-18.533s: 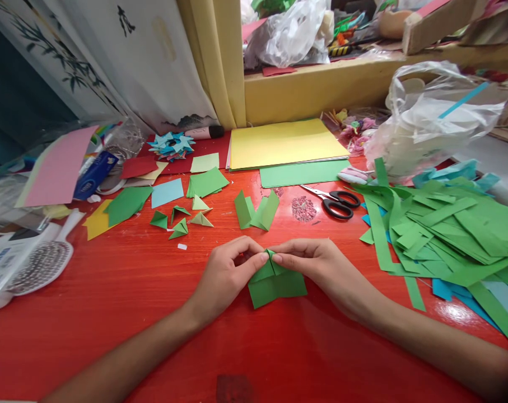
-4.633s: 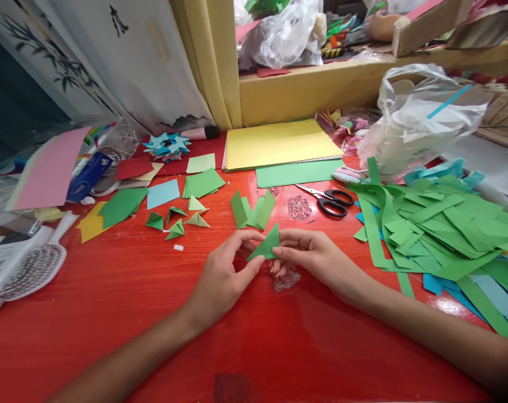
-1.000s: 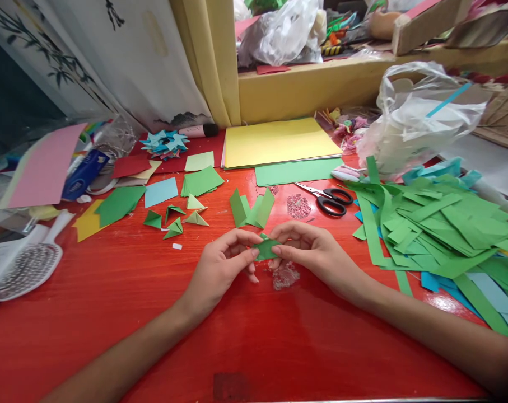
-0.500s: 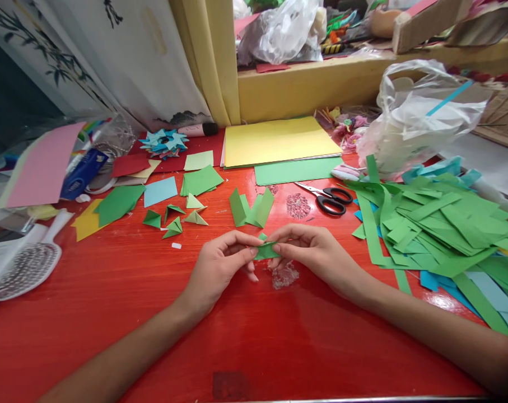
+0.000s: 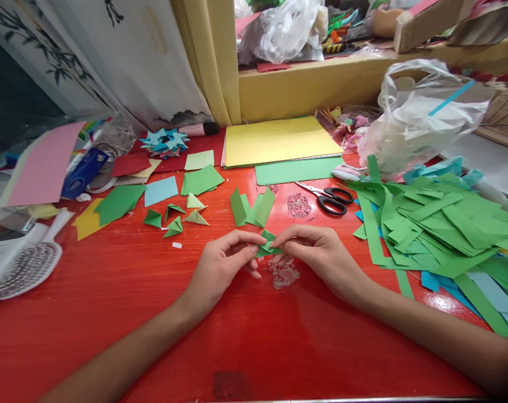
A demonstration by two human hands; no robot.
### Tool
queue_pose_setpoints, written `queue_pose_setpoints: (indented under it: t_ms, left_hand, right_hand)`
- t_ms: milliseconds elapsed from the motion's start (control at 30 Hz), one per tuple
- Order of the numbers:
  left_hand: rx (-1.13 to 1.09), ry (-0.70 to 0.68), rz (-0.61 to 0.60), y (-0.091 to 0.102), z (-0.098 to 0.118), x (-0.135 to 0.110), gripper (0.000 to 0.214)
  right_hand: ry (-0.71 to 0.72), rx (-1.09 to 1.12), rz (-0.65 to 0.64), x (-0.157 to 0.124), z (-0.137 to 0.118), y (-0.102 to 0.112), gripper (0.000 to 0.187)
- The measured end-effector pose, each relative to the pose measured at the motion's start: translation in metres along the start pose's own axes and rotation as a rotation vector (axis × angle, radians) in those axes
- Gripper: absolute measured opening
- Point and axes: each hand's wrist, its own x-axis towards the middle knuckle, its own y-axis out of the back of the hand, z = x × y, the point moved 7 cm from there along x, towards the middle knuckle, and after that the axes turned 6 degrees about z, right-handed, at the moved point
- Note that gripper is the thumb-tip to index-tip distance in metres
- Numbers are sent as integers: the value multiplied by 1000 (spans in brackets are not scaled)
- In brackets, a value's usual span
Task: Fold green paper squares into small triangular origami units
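A small folded green paper piece (image 5: 266,244) is pinched between both my hands just above the red table (image 5: 153,313). My left hand (image 5: 224,268) grips its left side with thumb and forefinger, fingers closed. My right hand (image 5: 316,254) pinches its right side, fingers closed too. Only a little of the paper shows between the fingertips. A folded green sheet (image 5: 254,208) stands just behind the hands, and several small folded green triangles (image 5: 176,218) lie to the left.
Black-handled scissors (image 5: 331,200) lie behind my right hand. A heap of green and blue paper strips (image 5: 442,229) fills the right side. Yellow sheets (image 5: 279,143) and a plastic bag (image 5: 422,117) sit at the back. A hairbrush (image 5: 29,266) and coloured paper lie at the left.
Long ago the green paper lay flat and larger under my fingers; it is folded far smaller and lifted. In the last second the fingertips pressed closer together on it.
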Motion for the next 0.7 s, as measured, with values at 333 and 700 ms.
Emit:
queue_pose_setpoints:
  t_ms: [333,700]
  left_hand:
    - [0,23,20,-1,-1,1,14]
    - [65,-85,42,0,5,-3,13]
  right_hand:
    - [135,-233,29,-2,-5,4,14]
    - [-58,95,-57,-2,2,-7,13]
